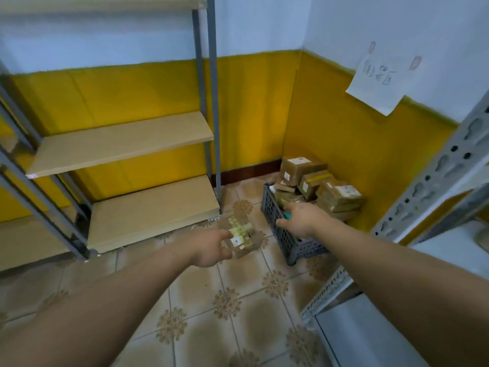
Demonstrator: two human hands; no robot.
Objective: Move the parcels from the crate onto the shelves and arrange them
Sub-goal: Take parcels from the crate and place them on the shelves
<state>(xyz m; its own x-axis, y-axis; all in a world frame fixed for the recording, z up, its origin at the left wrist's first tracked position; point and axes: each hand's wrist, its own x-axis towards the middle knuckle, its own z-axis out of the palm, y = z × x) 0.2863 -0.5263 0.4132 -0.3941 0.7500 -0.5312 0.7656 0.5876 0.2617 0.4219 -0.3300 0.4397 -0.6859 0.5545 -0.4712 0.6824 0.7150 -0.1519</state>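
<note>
A dark grey plastic crate [284, 235] stands on the tiled floor in the corner, piled with several brown cardboard parcels [321, 185]. My left hand [211, 249] grips a small brown parcel with a white label [242, 235], held above the floor just left of the crate. My right hand [301, 218] reaches over the crate's near rim, fingers down among the parcels beside something teal [287, 215]; what it touches is hidden. The grey-framed shelf unit with bare beige boards [124, 144] stands to the left.
A second, pale metal rack [434, 186] rises at the right, its lower shelf [370, 337] close to my right forearm. A paper note [381, 80] hangs on the yellow and white wall. Patterned floor tiles [225, 300] lie between the shelves.
</note>
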